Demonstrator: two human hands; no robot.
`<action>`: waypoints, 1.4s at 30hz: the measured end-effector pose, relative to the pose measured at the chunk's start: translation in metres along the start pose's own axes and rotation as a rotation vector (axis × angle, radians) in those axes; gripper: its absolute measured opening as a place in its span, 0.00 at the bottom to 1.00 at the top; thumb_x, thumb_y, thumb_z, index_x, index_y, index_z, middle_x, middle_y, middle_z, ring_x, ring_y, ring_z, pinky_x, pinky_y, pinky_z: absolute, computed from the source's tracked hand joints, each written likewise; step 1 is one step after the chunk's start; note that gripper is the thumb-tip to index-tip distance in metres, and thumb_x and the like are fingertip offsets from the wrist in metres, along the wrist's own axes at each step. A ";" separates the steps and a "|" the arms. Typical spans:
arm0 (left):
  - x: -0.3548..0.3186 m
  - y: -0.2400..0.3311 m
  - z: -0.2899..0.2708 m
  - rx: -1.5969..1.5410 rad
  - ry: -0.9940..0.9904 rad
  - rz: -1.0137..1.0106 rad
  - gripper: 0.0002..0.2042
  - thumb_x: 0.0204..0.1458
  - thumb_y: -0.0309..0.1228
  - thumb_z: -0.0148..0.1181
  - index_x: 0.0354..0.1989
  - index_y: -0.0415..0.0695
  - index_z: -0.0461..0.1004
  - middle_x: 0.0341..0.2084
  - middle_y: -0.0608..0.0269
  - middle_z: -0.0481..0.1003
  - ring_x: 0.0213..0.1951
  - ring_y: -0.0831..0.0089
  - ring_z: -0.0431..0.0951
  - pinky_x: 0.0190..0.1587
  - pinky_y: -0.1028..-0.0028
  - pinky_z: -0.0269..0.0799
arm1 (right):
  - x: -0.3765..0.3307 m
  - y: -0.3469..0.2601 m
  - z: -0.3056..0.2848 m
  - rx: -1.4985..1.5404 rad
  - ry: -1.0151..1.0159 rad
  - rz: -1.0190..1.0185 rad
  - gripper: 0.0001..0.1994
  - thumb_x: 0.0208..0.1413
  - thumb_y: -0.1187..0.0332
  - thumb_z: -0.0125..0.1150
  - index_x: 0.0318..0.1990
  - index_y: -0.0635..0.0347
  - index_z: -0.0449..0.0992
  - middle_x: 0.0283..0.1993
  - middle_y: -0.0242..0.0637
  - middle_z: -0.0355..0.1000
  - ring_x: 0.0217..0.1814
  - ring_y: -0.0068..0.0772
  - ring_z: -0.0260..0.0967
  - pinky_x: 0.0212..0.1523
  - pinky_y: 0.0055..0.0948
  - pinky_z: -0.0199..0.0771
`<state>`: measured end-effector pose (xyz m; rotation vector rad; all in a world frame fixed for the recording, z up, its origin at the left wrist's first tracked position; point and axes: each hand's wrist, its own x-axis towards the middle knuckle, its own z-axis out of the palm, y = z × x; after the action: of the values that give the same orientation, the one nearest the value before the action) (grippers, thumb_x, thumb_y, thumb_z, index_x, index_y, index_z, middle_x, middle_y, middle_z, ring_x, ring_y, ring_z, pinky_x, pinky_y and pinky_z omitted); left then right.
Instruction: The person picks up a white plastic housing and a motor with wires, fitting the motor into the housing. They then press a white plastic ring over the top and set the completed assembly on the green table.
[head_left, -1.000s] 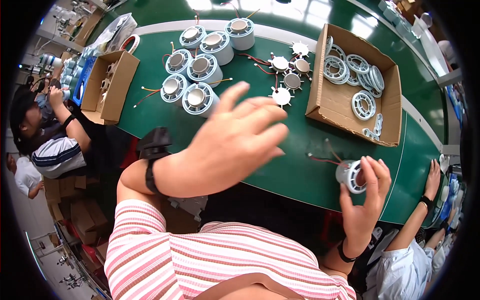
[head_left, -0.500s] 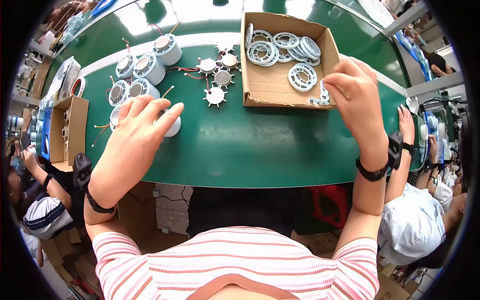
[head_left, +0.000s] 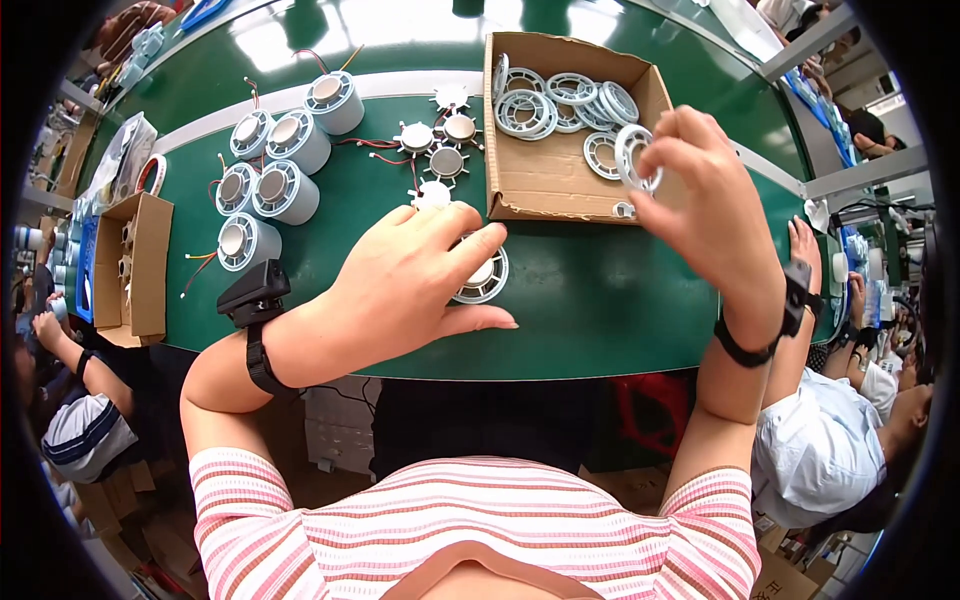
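Since half a second ago the left hand (head_left: 400, 285) has come down on a round motor (head_left: 480, 275) on the green table (head_left: 600, 300), fingers clasped over it, and the right hand (head_left: 700, 200) has lifted a white ring (head_left: 635, 158) from the box (head_left: 550, 180), pinching it on edge. The motor lies at eight o'clock from the ring, nearer the left hand. Fingers hide most of the motor.

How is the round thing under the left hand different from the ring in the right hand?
The round part under the left hand lies flat on the green table; the white ring in the right hand is held up in the air, tilted on edge. The round part has a filled, tan middle; the ring is thin with an open middle. Both are round and whitish.
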<state>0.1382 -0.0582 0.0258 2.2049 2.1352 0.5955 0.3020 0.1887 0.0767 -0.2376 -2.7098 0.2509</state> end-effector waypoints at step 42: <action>-0.004 -0.008 0.031 -1.534 -0.418 -0.459 0.31 0.55 0.21 0.67 0.68 0.40 0.64 0.54 0.60 0.74 0.53 0.74 0.78 0.55 0.72 0.79 | -0.065 -0.076 0.061 0.767 -0.108 0.068 0.38 0.40 0.80 0.74 0.63 0.64 0.66 0.59 0.46 0.76 0.63 0.43 0.74 0.69 0.41 0.66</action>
<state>0.1389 -0.0535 -0.0058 0.8356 1.0777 1.0488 0.3259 0.0933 0.0133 -0.0858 -2.4856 1.3032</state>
